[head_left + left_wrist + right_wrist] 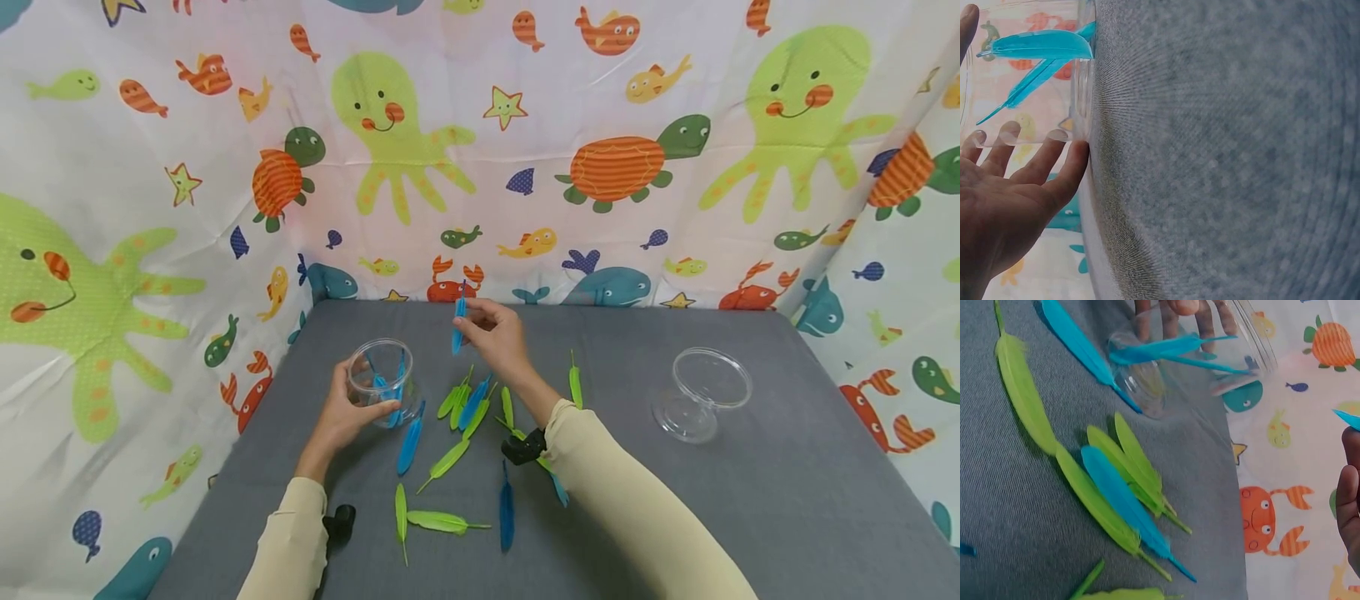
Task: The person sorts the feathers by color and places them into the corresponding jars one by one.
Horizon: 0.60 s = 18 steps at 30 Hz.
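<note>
My left hand holds a clear plastic cup upright on the table at the left, fingers and thumb around its side. Two blue feathers stand inside the cup. Pinched between thumb and fingers, another blue feather hangs from my right hand, above the table's back part and to the right of the cup. In the right wrist view only the tip of this feather and some fingers of the right hand show at the right edge.
Green feathers and blue feathers lie scattered on the grey table between and below the arms. A second clear container stands at the right, with a round clear rim piece by it. Patterned cloth hangs behind.
</note>
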Tool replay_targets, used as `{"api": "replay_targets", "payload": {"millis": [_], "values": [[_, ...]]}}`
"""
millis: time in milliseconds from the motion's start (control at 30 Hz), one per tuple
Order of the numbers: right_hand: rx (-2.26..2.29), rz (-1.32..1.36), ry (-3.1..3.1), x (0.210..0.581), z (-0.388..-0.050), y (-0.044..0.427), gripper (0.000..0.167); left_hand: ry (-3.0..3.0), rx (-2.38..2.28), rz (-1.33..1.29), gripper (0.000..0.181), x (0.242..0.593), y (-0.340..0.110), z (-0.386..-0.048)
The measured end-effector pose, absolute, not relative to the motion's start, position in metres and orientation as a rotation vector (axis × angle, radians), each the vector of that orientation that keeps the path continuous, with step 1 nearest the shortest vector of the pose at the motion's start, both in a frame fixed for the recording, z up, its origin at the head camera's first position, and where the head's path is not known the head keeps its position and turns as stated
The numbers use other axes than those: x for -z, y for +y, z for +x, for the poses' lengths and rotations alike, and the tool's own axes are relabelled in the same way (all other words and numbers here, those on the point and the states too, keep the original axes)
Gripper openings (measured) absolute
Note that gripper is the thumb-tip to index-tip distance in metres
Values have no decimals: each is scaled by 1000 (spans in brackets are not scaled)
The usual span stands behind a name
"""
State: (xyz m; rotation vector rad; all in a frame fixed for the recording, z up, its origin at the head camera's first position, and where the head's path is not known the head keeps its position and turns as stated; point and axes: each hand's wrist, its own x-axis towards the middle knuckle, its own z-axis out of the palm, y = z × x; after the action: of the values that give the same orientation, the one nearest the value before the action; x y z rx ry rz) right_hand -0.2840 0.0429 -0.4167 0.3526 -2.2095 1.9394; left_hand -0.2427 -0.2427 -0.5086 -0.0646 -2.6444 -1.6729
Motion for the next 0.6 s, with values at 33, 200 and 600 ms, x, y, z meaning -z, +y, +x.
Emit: {"api": "replay_targets", "payload": {"millis": [33, 200, 600], "values": [[-1947, 358, -2204, 416, -284, 41, 36, -2642, 1670, -67, 107, 508, -243, -243], [-1966, 365, -2193, 414, -283, 31, 36, -2640, 1666, -65, 107, 507, -242, -243], [-1930, 434, -2235, 416, -278, 8, 38, -2623, 1695, -76, 106, 507, -243, -242]]}}
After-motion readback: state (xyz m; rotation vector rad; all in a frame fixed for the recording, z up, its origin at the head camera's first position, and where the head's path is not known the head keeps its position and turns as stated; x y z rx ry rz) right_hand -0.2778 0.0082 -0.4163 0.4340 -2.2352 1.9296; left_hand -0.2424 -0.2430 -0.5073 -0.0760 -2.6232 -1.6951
